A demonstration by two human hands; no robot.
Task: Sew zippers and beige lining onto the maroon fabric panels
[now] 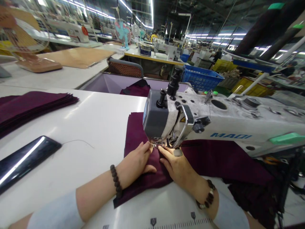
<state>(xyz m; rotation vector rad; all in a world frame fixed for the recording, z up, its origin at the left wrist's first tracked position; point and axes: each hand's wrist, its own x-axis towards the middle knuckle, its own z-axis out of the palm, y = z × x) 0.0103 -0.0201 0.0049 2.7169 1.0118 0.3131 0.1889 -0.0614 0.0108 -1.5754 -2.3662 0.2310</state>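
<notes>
A dark maroon fabric piece (152, 178) lies on the white table under the needle area of a sewing machine (228, 121). Flat on the cloth, just left of the presser foot (155, 145), rests my left hand (137, 160), its fingers stretched forward and its thumb out to the side. My right hand (178, 165) lies on the cloth to the right of the foot, index finger extended close to it. Part of the right fingers is hidden behind the machine's guide parts. Both hands press on the fabric without gripping it.
Stacked maroon fabric pieces (30, 108) lie at the left, with a shiny black phone-like slab (28, 159) nearer me. More maroon cloth (219, 159) spreads beneath the machine arm. Behind the table are a lilac bin (105, 83), a blue basket (202, 78) and a fan (26, 41).
</notes>
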